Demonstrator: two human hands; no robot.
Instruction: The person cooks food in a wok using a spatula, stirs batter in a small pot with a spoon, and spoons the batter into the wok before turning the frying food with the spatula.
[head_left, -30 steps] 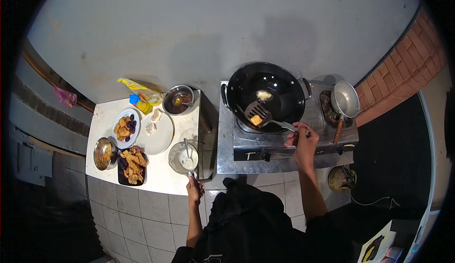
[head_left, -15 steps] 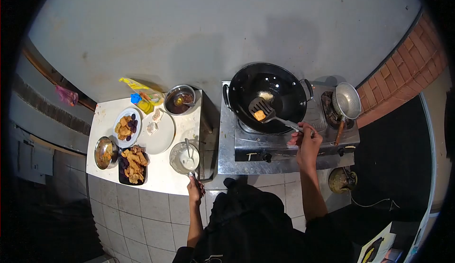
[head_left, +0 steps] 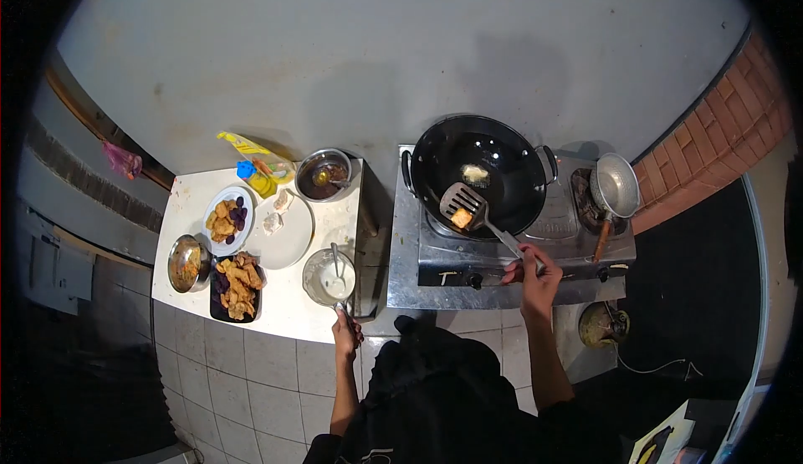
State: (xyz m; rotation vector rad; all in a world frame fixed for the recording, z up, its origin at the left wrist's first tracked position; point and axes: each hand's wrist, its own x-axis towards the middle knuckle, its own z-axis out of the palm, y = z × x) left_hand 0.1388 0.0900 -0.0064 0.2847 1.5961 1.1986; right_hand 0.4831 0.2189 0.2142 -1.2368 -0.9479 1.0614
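Observation:
My right hand [head_left: 538, 278] is closed around the handle of a slotted spatula [head_left: 505, 237] at the front of the stove. The spatula's head slopes into a black wok [head_left: 525, 192], near its front wall, with a golden fried piece [head_left: 461, 218] on it. Farther back in the wok, a pale piece [head_left: 475, 174] lies in the oil. At the table's front edge, my left hand [head_left: 346, 334] grips the handle of a saucepan [head_left: 311, 287]. White batter [head_left: 333, 287] and a spoon [head_left: 335, 259] are inside that saucepan.
On the table [head_left: 288, 322] are a plate with two coated pieces [head_left: 293, 251], a plate of fried food [head_left: 242, 234], a black tray [head_left: 222, 312], metal bowls and a yellow bottle [head_left: 262, 182]. A small pan [head_left: 615, 184] sits on the right burner.
My right hand and the spatula have drawn slightly toward me, the fried piece still on the spatula. The pale piece in the oil shows more fully. My left hand stays on the saucepan handle.

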